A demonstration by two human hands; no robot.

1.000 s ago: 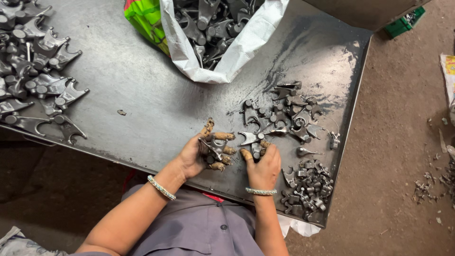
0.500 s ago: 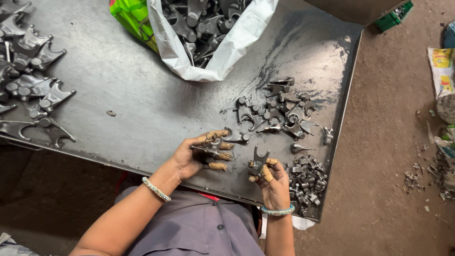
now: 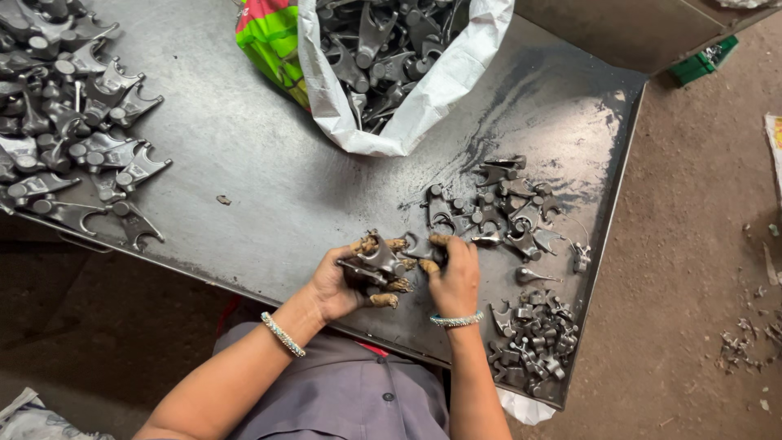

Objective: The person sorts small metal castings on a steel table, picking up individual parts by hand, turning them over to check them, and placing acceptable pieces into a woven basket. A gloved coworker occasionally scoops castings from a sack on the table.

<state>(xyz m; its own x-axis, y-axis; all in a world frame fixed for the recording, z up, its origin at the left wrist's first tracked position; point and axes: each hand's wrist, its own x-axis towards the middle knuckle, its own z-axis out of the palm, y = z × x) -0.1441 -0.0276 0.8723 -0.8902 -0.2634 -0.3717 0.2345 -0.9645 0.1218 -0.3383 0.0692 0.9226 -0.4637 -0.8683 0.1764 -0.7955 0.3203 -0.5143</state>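
Note:
My left hand [image 3: 346,277] is closed around a dark grey forked metal part [image 3: 376,259], held just above the near edge of the steel table [image 3: 269,187]. My right hand [image 3: 454,277] rests beside it with fingers bent, its fingertips on another small forked part [image 3: 423,244] lying on the table. Both hands wear bangles at the wrist. A loose cluster of the same metal parts [image 3: 497,208] lies just beyond my right hand.
A white sack [image 3: 407,106] full of metal parts stands open at the back, a green bag [image 3: 273,41] beside it. Several forked parts [image 3: 73,138] lie at the far left. A pile of small pieces [image 3: 533,342] sits at the near right corner. Dirt floor lies to the right.
My right hand has moved from the table's near edge back up to the parts beside my left hand. My left hand still holds its part.

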